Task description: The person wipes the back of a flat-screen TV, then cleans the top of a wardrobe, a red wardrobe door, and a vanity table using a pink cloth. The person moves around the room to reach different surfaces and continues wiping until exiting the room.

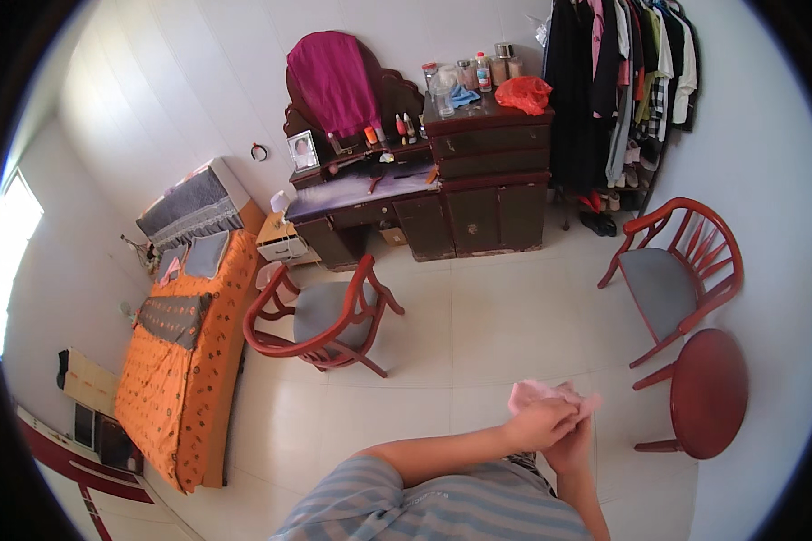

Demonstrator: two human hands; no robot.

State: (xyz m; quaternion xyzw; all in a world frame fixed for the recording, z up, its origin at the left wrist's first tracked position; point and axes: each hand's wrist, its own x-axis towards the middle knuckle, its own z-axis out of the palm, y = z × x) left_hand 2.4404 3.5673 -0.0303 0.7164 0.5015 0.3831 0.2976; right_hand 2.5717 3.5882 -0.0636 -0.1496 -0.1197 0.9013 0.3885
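Both hands are together in front of my body, above the tiled floor. A crumpled pink cloth (530, 393) is bunched in them, with loose folds sticking out at the far side. My left hand (543, 420) reaches across from the left and lies over the cloth, its fingers curled. Below and to the right, my right hand (571, 448) grips the cloth from the other side, partly covered by the left. Some fingertips are hidden in the fabric, and its right end looks blurred.
A red wooden armchair (335, 314) stands ahead left, another armchair (660, 284) at right, beside a round red stool (710, 395). Against the far wall are a dark dresser (497, 216) and a clothes rack (602, 81). A bed (169, 379) with orange bedding runs along the left.
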